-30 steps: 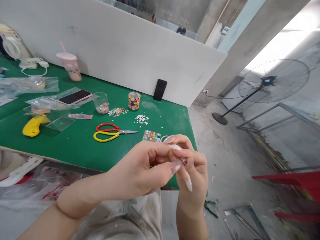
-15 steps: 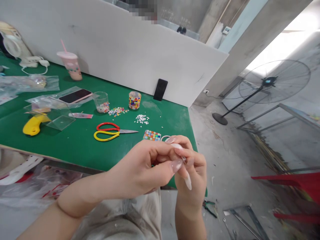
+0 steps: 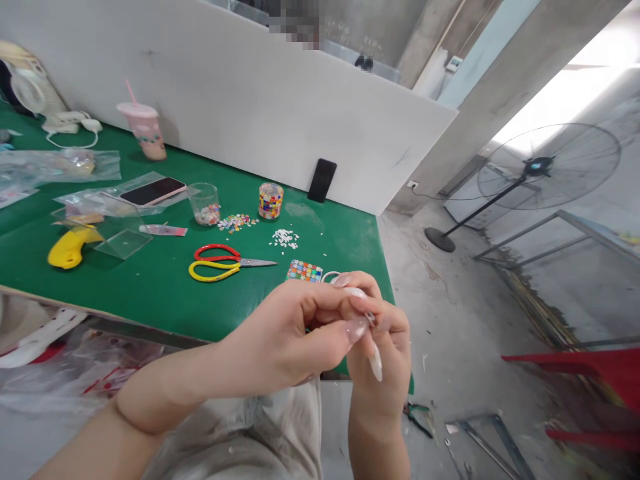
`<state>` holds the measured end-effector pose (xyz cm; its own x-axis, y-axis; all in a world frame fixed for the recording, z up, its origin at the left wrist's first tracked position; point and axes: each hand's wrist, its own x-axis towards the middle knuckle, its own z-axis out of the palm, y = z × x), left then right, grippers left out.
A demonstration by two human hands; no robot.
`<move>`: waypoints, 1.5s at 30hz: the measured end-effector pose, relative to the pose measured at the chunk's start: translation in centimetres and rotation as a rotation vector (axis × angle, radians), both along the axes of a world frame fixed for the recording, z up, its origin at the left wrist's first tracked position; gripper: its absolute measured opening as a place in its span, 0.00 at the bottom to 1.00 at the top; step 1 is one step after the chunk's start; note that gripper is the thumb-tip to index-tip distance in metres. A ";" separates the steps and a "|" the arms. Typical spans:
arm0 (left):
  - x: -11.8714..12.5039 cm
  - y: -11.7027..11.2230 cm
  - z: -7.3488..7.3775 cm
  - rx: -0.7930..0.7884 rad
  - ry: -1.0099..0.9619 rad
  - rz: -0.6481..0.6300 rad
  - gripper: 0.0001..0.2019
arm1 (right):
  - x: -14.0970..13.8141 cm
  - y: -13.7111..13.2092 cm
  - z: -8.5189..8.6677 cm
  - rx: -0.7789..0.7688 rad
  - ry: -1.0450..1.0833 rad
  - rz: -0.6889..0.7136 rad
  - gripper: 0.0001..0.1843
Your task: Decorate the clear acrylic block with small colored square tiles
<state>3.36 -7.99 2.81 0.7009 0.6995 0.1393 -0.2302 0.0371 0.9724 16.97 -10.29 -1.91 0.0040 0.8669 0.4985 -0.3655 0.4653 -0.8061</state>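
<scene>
My left hand [image 3: 287, 340] and my right hand [image 3: 383, 357] meet in front of me, just off the near right corner of the green table [image 3: 150, 280]. Both hands are closed, fingertips pinched together on something tiny that I cannot make out. Long pale nails cover the spot. Just behind my fingers a small multicoloured mosaic tile piece [image 3: 303, 270] lies on the table, with a white ring partly hidden beside it. Red and yellow scissors [image 3: 220, 262] lie to its left.
On the table are a mosaic-covered cup [image 3: 271, 200], a clear cup [image 3: 205, 203], loose small tiles [image 3: 285, 237], a pink phone [image 3: 153, 191], a yellow tool [image 3: 67, 245], plastic bags and a pink drink cup [image 3: 145, 131]. A white partition stands behind. A standing fan [image 3: 543, 167] and red furniture occupy the floor on the right.
My hands stay pinched together and have barely shifted. The view has drifted very slightly.
</scene>
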 end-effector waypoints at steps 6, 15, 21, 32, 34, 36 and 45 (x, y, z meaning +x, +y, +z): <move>0.0 -0.4 0.5 0.167 0.102 0.102 0.11 | -1.3 -0.5 0.2 -0.249 0.266 0.123 0.11; 0.1 -0.3 -1.7 0.369 0.078 0.348 0.13 | -2.3 -0.3 0.2 -0.263 0.273 0.088 0.11; 1.7 1.4 -2.3 0.126 -0.196 0.317 0.16 | -2.3 1.3 -0.7 0.053 -0.174 -0.407 0.13; 1.2 5.0 -1.3 0.020 -0.373 0.287 0.20 | -0.7 4.7 1.2 0.413 -0.539 -0.482 0.20; 1.0 6.0 -1.3 0.003 -0.407 0.208 0.20 | -0.9 5.6 1.4 0.388 -0.442 -0.425 0.18; 0.9 6.9 -1.3 -0.029 -0.427 0.109 0.19 | -1.1 6.7 1.3 0.353 -0.323 -0.362 0.14; 0.9 9.1 -2.0 0.391 -0.209 0.454 0.15 | -2.3 10.1 0.0 0.189 -0.057 -0.286 0.07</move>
